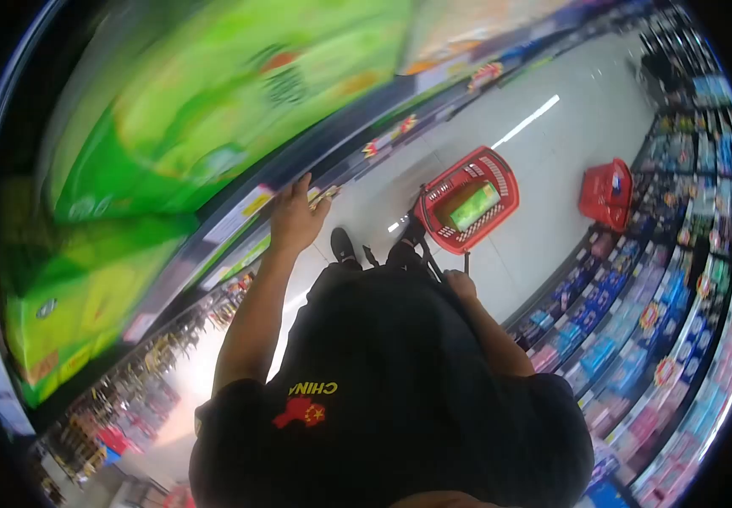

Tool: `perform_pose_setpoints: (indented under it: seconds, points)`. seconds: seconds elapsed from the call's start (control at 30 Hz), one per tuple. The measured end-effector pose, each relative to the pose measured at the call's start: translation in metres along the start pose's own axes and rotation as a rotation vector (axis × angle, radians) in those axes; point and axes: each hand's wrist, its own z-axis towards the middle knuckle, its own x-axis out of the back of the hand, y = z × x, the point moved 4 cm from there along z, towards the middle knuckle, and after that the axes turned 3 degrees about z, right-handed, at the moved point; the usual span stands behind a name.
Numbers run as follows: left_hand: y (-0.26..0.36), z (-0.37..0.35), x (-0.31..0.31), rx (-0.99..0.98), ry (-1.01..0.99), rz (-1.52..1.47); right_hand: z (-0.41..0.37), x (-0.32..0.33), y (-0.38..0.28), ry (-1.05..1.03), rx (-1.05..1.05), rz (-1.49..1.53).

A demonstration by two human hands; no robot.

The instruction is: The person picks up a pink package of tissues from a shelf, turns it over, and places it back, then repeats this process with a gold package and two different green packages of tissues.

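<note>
My left hand [298, 218] is raised at the edge of the shelf [243, 210], its fingers stretched out and apart, with nothing in them. Close by, the shelf edge carries price labels, and large green plastic-wrapped packs [239, 102] stand above it, blurred. My right hand [461, 284] is low at my side, closed around the dark pull handle [466, 262] of a red shopping basket [508, 173]. In that basket on the floor lies one green and white pack [474, 206]. My feet are just left of the basket.
A second red basket [606, 195] stands on the tiled floor [544, 144] to the right. Shelves of blue and pink packages [603, 347] curve along the right side. Hanging small goods [120, 381] line the lower left. A dark shape [664, 74] is at the aisle's far end.
</note>
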Motion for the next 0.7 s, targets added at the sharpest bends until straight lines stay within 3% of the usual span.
perform_pose_setpoints:
  seconds: [0.1, 0.3, 0.4, 0.5, 0.7]
  points:
    - [0.027, 0.028, -0.017, 0.018, -0.116, 0.074, 0.000, 0.017, -0.008, 0.117, -0.156, 0.479]
    - [0.041, 0.066, -0.063, 0.041, -0.194, 0.331, 0.028, 0.054, 0.020, 0.009, -0.397, 1.034]
    - [0.042, 0.082, -0.073, 0.070, -0.248, 0.393, 0.034, 0.072, 0.028, 0.067, -0.442, 1.119]
    - [0.045, 0.095, -0.081, 0.067, -0.289, 0.463, 0.052, 0.058, 0.050, 0.072, -0.389, 1.003]
    - [0.054, 0.114, -0.097, 0.097, -0.365, 0.590, 0.064, 0.031, 0.075, 0.066, -0.491, 1.025]
